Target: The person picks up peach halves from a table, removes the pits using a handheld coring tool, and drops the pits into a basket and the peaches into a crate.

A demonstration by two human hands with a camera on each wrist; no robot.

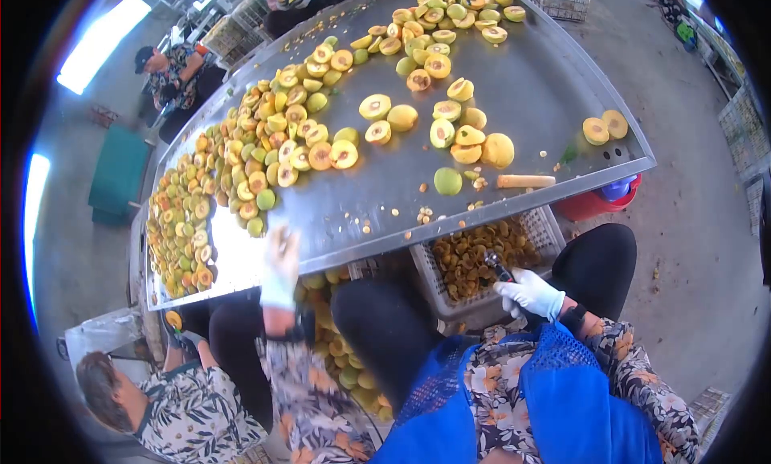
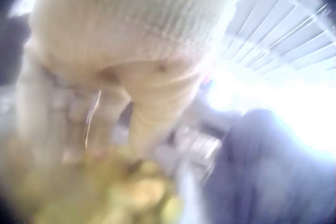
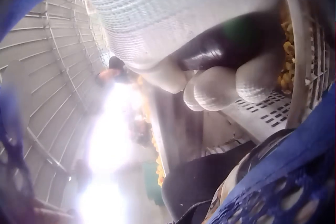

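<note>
- Right hand [image 1: 532, 294], in a white knit glove, curls its fingers round the dark handle of a pitting tool [image 1: 496, 265] at the lower right of the frame, just over a white slotted plastic crate [image 1: 552, 233].
- Left hand [image 1: 281, 267], gloved the same way, reaches to the near edge of the worktop [image 1: 530, 94] at lower centre-left. It is blurred. The wrist view shows its fingers pointing down over yellow fruit, but I cannot tell whether they hold anything.
- Done, as I judge it: a good deal. Halved fruits [image 1: 273, 151] lie cut face up in a dense band along the left of the frame, with looser groups at the centre and top. The crate holds a heap of brown pits [image 1: 470, 259].
- Left, as I judge it: a whole green fruit [image 1: 447, 180] sits near the worktop's near edge, a few more lie among the halves, and a heap of whole fruit [image 1: 344, 359] shows below the worktop beside the left arm. The work looks partway through.
- Materials: the worktop is dull-shining sheet steel with a raised rim, and it is flecked with small scraps. The fruit is round, with green-yellow skin and orange flesh hollowed at the centre. The pits are small and dark.
</note>
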